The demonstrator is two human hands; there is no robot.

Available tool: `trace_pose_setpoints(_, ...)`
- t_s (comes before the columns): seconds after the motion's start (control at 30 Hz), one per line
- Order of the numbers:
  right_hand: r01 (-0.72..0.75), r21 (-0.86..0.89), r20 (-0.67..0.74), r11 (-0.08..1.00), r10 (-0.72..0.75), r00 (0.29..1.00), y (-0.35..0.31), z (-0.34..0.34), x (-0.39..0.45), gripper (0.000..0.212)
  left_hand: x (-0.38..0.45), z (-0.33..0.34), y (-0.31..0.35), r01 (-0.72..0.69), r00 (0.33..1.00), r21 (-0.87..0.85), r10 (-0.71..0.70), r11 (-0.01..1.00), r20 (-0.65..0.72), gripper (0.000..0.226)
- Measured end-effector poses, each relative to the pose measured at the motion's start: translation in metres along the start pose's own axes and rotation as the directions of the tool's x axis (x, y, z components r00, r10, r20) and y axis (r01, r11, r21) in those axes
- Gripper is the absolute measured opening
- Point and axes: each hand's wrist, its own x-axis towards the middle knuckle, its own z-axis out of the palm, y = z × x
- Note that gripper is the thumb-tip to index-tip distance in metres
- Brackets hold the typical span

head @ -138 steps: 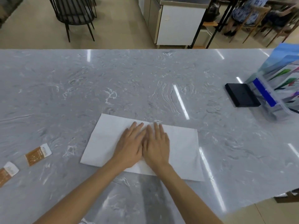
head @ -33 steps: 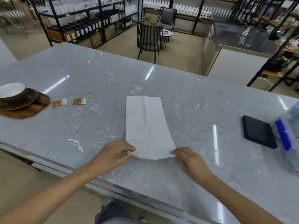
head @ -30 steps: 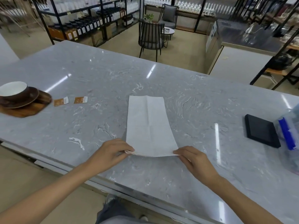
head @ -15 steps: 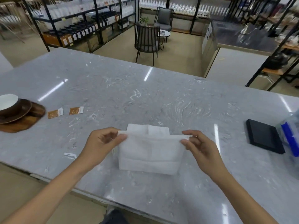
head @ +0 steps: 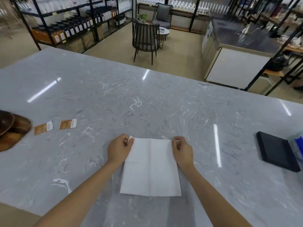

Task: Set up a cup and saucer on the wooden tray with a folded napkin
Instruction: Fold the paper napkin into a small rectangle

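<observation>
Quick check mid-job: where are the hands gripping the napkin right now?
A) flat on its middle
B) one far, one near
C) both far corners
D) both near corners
C: the left hand and right hand each pinch a far corner of the napkin, which lies flat on the marble counter.

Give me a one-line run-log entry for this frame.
stage: folding napkin | left hand: pinching far-left corner | right hand: pinching far-right corner | napkin: flat on counter | wooden tray: far left, partly cropped, napkin not yet on it
</observation>
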Motion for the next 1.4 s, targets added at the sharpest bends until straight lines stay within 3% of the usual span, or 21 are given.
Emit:
trace_pose_setpoints(0.2, -0.006, -0.013, -0.09, 1.0, 0.005, 0.996, -0.001, 0.002, -0.007, 0.024, -0.003, -0.001, 0.004, -0.032, 0.999, -0.054, 0.029, 0.998, -0.045, 0.018)
trace_pose_setpoints(0.3, -0.061, -0.051, -0.089, 0.997, 0.056, 0.994, -0.011, 0.001, -0.011, 0.029, -0.011, -0.001, 0.011, -0.117, 0.991, 0.111, 0.124, 0.987, -0.054, 0.016)
trace_pose_setpoints(0.4, 0.093, -0.363, -0.092, 0.927, -0.135, 0.987, -0.03, 0.013, -0.024, 0.046, -0.019, 0.005, 0.028, -0.299, 0.944, 0.304, 0.327, 0.905, -0.044, 0.037)
trace_pose_setpoints(0.5, 0.306, -0.43, 0.022, 0.849, -0.33, 0.944, -0.046, 0.032, -0.045, 0.057, -0.036, 0.019, 0.051, -0.45, 0.886, 0.357, 0.459, 0.818, 0.067, 0.032)
trace_pose_setpoints(0.57, 0.376, -0.45, 0.191, 0.81, -0.324, 0.927, -0.037, 0.043, -0.057, 0.059, -0.056, 0.032, 0.052, -0.443, 0.895, 0.362, 0.38, 0.82, 0.234, 0.048)
trace_pose_setpoints(0.63, 0.348, -0.441, 0.263, 0.827, -0.252, 0.931, -0.026, 0.044, -0.062, 0.06, -0.074, 0.04, 0.041, -0.405, 0.905, 0.411, 0.294, 0.817, 0.308, 0.063)
trace_pose_setpoints(0.97, 0.261, -0.51, 0.267, 0.82, -0.137, 0.954, -0.027, 0.037, -0.082, 0.06, -0.092, 0.035, 0.034, -0.389, 0.904, 0.472, 0.229, 0.792, 0.36, 0.058)
trace_pose_setpoints(1.1, 0.339, -0.446, 0.327, 0.828, -0.202, 0.923, -0.025, 0.04, -0.109, 0.056, -0.118, 0.03, 0.029, -0.405, 0.897, 0.453, 0.249, 0.794, 0.364, 0.068)
trace_pose_setpoints(1.4, 0.352, -0.486, 0.271, 0.8, -0.246, 0.931, 0.017, -0.003, -0.15, 0.059, -0.145, -0.006, -0.008, -0.518, 0.839, 0.474, 0.316, 0.712, 0.444, 0.065)
